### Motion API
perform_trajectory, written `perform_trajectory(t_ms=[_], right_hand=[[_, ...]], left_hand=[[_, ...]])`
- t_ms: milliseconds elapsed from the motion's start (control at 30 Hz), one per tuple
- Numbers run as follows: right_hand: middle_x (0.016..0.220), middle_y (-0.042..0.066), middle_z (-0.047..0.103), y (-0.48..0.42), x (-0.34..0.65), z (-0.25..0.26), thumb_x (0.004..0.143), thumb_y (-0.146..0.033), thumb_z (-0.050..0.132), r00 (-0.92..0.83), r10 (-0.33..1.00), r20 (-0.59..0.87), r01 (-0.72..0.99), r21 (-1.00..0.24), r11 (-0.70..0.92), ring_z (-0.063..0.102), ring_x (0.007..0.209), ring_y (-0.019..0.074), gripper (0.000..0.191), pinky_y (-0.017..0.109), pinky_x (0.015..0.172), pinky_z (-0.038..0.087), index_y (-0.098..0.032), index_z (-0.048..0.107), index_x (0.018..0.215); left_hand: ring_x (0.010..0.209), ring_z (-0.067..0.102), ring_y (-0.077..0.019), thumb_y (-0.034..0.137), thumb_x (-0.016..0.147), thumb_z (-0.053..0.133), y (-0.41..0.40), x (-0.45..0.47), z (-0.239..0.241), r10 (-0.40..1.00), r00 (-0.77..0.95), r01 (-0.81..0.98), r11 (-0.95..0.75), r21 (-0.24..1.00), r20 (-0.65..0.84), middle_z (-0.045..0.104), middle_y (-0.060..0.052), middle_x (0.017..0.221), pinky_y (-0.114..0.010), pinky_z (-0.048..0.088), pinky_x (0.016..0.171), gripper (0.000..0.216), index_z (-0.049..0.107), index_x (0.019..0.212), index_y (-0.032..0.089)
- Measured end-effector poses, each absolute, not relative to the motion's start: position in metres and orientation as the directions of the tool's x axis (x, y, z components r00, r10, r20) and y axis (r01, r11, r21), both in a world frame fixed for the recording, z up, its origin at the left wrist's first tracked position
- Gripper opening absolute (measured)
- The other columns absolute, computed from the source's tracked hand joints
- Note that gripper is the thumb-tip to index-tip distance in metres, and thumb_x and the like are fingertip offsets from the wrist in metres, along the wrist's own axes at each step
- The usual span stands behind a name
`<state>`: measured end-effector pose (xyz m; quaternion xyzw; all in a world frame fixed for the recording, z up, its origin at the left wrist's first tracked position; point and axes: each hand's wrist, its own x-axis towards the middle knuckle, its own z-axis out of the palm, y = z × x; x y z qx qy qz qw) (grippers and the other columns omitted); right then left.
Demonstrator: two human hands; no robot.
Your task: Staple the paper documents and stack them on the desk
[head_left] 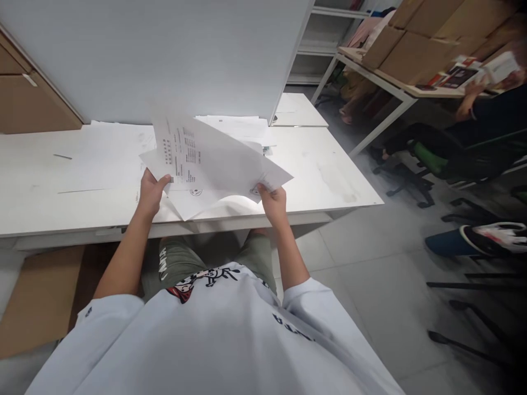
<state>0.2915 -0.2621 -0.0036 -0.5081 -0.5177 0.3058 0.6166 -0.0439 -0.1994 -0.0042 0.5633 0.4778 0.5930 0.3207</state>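
Held a loose bundle of printed sheets (222, 159) in the air over the front part of the white bench (329, 181), with one hand to each side. Pinched the left side with the left hand (151, 193), pressing the thumb on the printed face with the other fingers curled mostly out of sight behind the paper. Pinched the lower right side with the right hand (273, 204) in the same way, with the thumb on top near a round, stamp-like mark. Could not tell the number of sheets, but saw corners fanned out at different angles, with the upper left one raised and blurred and a lower one drooping near the bench edge. Saw rows of dark print toward the left, too small to read. Sat with both thighs, in green shorts (181, 260), partly under the bench. Had a pale upright panel (177, 55) ahead at the back of the bench, with more white papers (233, 122) lying at its foot and a cardboard box (37, 104) at the left. Saw off to the right a second bench (382, 82) stacked with cartons (424, 55), and a co-worker's hand (475, 86) at a blurred white object (500, 67) there. Noted also a green chair (430, 158) and a blue container (444, 241) toward the right.
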Motion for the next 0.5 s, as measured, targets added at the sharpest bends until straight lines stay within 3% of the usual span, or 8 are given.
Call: perform_trajectory(t_ms=[100, 200, 333, 500], right_hand=[[0.098, 0.009, 0.073, -0.258, 0.288, -0.012, 0.071, -0.055, 0.069, 0.299, 0.910, 0.287, 0.061, -0.958, 0.282, 0.065, 0.099, 0.0268, 0.045, 0.043, 0.092, 0.050, -0.018, 0.065, 0.098], [0.110, 0.009, 0.071, -0.262, 0.283, -0.022, 0.074, -0.053, 0.066, 0.291, 0.928, 0.232, -0.013, -0.969, 0.246, 0.061, 0.109, 0.0266, 0.047, 0.043, 0.100, 0.047, -0.020, 0.064, 0.108], [0.117, 0.008, 0.069, -0.268, 0.282, -0.017, 0.079, -0.051, 0.061, 0.290, 0.936, 0.199, -0.040, -0.975, 0.220, 0.056, 0.120, 0.0285, 0.047, 0.045, 0.106, 0.042, -0.022, 0.062, 0.117], [0.128, 0.010, 0.062, -0.262, 0.284, -0.009, 0.079, -0.053, 0.062, 0.285, 0.914, 0.289, 0.012, -0.955, 0.298, 0.051, 0.127, 0.0273, 0.062, 0.040, 0.105, 0.044, -0.023, 0.051, 0.132]], left_hand=[[0.115, 0.061, -0.0252, 0.053, 0.068, 0.080, -0.201, -0.051, 0.004, 0.879, -0.145, 0.131, -0.438, 0.889, 0.455, 0.067, -0.008, 0.118, -0.043, 0.050, 0.103, 0.059, 0.056, 0.112, 0.021], [0.107, 0.064, -0.0270, 0.050, 0.063, 0.081, -0.207, -0.053, -0.002, 0.892, -0.128, 0.127, -0.418, 0.900, 0.433, 0.069, -0.009, 0.108, -0.046, 0.052, 0.099, 0.056, 0.057, 0.105, 0.020], [0.107, 0.064, -0.0298, 0.050, 0.069, 0.071, -0.209, -0.049, -0.007, 0.883, -0.123, 0.199, -0.425, 0.883, 0.453, 0.068, -0.009, 0.108, -0.049, 0.052, 0.096, 0.051, 0.056, 0.109, 0.022], [0.117, 0.059, -0.0304, 0.050, 0.077, 0.060, -0.204, -0.046, -0.003, 0.852, -0.072, 0.316, -0.474, 0.822, 0.519, 0.062, -0.010, 0.119, -0.046, 0.051, 0.098, 0.052, 0.051, 0.123, 0.027]])
